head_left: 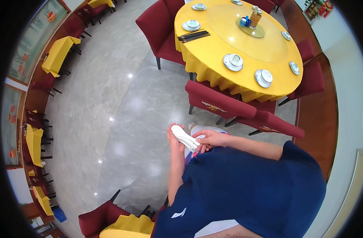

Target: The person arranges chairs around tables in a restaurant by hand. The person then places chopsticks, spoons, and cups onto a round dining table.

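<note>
A stack of nested white soup spoons (183, 137) lies across my two hands, in front of my body. My left hand (173, 139) is wrapped around the bowl end of the stack, with its thumb along the upper side. At the handle end, my right hand (208, 139) has its fingers closed on the spoon handles. The exact number of spoons cannot be made out. Below my hands, a piece of pink, blue and white cloth partly shows at my lap or waist.
A round table (205, 63) with a yellow cloth stands ahead, carrying several place settings, a bundle of dark chopsticks (193, 36) and a glass turntable (245, 27). Red chairs (219, 99) stand around it. Another red chair (98, 218) and yellow-covered table (128, 227) are behind at lower left.
</note>
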Tool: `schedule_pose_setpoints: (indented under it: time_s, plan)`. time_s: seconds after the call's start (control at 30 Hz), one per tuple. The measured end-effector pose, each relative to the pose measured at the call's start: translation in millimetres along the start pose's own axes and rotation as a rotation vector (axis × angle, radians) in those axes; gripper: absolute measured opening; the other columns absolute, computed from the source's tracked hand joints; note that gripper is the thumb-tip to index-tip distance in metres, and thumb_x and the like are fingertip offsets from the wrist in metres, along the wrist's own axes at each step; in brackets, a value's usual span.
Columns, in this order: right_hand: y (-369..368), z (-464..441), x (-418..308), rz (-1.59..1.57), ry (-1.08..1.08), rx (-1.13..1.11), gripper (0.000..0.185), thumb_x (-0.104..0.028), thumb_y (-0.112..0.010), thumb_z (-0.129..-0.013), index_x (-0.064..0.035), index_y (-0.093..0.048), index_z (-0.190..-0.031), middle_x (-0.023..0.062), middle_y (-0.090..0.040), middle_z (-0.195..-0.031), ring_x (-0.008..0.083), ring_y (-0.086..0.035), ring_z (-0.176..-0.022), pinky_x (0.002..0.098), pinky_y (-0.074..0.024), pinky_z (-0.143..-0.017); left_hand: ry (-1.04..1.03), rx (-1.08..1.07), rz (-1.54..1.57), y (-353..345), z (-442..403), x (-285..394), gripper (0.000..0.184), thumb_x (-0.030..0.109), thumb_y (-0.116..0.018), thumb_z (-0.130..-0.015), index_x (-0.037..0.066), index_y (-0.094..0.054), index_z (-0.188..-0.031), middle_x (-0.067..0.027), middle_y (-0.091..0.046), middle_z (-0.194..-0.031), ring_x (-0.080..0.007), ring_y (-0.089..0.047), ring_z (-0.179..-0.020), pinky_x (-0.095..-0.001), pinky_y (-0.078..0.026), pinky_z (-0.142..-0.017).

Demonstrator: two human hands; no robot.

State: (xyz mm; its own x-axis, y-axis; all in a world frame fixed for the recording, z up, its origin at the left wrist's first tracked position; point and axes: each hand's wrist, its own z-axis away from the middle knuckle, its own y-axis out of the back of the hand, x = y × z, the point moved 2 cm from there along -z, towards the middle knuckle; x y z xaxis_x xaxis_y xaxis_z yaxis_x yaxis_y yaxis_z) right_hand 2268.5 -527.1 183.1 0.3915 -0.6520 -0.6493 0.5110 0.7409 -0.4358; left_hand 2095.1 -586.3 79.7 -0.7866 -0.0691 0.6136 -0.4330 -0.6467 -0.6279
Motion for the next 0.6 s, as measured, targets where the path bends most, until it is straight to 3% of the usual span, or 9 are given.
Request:
schedule_pose_setpoints:
  time_s: [0.07, 0.13, 0.2, 0.23, 0.3, 0.33, 0.4, 0.5, 0.6]
  plan:
    - [-9.5, -12.4, -11.8, 0.036, -0.045, -0.018, 0.039, -0.018, -0.044, -0.101, -0.0018, -0.039, -0.136, 0.0135, -0.069, -0.093, 0.0125, -0.067, -0.071, 0.0221, -0.0507, -0.059, 0.003, 0.054, 0.043, 14.2, -5.3, 6.6, 0.054, 0.057, -0.050, -0.092, 0.011, -0.051, -0.120, -0.0068, -0.062, -0.102, -0.0222, -0.062, -0.092, -0.0364, -0.056, -0.061]
    - [-14.4, -30.4, -25.8, 0.080, -0.109, -0.054, 0.037, -0.019, -0.045, -0.101, -0.0014, -0.043, -0.133, 0.0129, -0.069, -0.091, 0.0121, -0.066, -0.070, 0.0224, -0.0505, -0.058, -0.085, 0.083, 0.081, 28.1, -7.3, 22.8, 0.044, 0.046, -0.051, -0.096, 0.006, -0.053, -0.114, -0.0103, -0.062, -0.097, -0.0228, -0.064, -0.087, -0.0383, -0.058, -0.061]
    - [-20.2, -52.9, -45.1, 0.407, -0.164, -0.157, 0.038, -0.028, -0.052, -0.098, -0.0023, -0.054, -0.125, 0.0113, -0.070, -0.084, 0.0115, -0.067, -0.070, 0.0225, -0.0482, -0.057, -0.097, 0.121, 0.118, 43.7, -15.7, 32.6, 0.042, 0.044, -0.052, -0.096, 0.006, -0.054, -0.113, -0.0106, -0.062, -0.097, -0.0226, -0.063, -0.086, -0.0373, -0.057, -0.064]
    - [-26.0, -62.5, -55.7, 0.408, -0.171, -0.171, 0.038, -0.028, -0.052, -0.098, -0.0023, -0.054, -0.125, 0.0113, -0.070, -0.084, 0.0115, -0.067, -0.070, 0.0225, -0.0482, -0.057, -0.104, 0.141, 0.145, 50.4, -22.1, 37.4, 0.040, 0.042, -0.053, -0.096, 0.005, -0.054, -0.112, -0.0109, -0.062, -0.096, -0.0223, -0.063, -0.085, -0.0362, -0.056, -0.067]
    - [-32.2, -81.0, -80.5, 0.728, -0.093, -0.061, 0.046, -0.039, -0.056, -0.094, -0.0011, -0.058, -0.120, 0.0113, -0.070, -0.079, 0.0190, -0.069, -0.070, 0.0297, -0.0510, -0.060, -0.119, 0.179, 0.169, 56.1, -38.4, 46.9, 0.040, 0.042, -0.054, -0.096, 0.005, -0.055, -0.111, -0.0111, -0.063, -0.095, -0.0221, -0.063, -0.083, -0.0354, -0.055, -0.069]
    - [-28.6, -96.3, -83.5, 0.720, -0.092, -0.075, 0.046, -0.039, -0.056, -0.094, -0.0011, -0.058, -0.120, 0.0113, -0.070, -0.079, 0.0190, -0.069, -0.070, 0.0297, -0.0510, -0.060, -0.129, 0.207, 0.192, 58.1, -46.4, 52.9, 0.040, 0.041, -0.055, -0.095, 0.004, -0.055, -0.110, -0.0113, -0.063, -0.094, -0.0219, -0.063, -0.081, -0.0346, -0.054, -0.072]
    - [-23.7, -129.0, -96.3, 1.065, 0.217, 0.090, 0.054, -0.044, -0.055, -0.092, 0.0000, -0.056, -0.123, 0.0152, -0.070, -0.082, 0.0299, -0.069, -0.073, 0.0366, -0.0530, -0.067, -0.129, 0.223, 0.148, 56.8, -65.5, 71.1, 0.039, 0.040, -0.055, -0.095, 0.004, -0.055, -0.110, -0.0115, -0.063, -0.094, -0.0219, -0.063, -0.081, -0.0349, -0.054, -0.074]
    - [-15.9, -166.6, -129.0, 0.977, 0.193, 0.071, 0.055, -0.044, -0.053, -0.092, -0.0006, -0.055, -0.125, 0.0182, -0.069, -0.083, 0.0366, -0.067, -0.078, 0.0405, -0.0528, -0.073, -0.121, 0.235, 0.080, 38.2, -109.3, 103.7, 0.037, 0.038, -0.056, -0.095, 0.003, -0.055, -0.110, -0.0117, -0.062, -0.093, -0.0219, -0.063, -0.080, -0.0354, -0.054, -0.072]
    - [-1.3, -202.1, -167.8, 0.853, 0.300, 0.151, 0.049, -0.036, -0.055, -0.091, -0.0048, -0.053, -0.129, 0.0197, -0.068, -0.085, 0.0345, -0.068, -0.078, 0.0408, -0.0524, -0.071, -0.050, 0.248, -0.089, 12.0, -169.7, 137.0, 0.034, 0.033, -0.059, -0.095, 0.001, -0.057, -0.108, -0.0108, -0.063, -0.089, -0.0215, -0.064, -0.075, -0.0335, -0.055, -0.065]
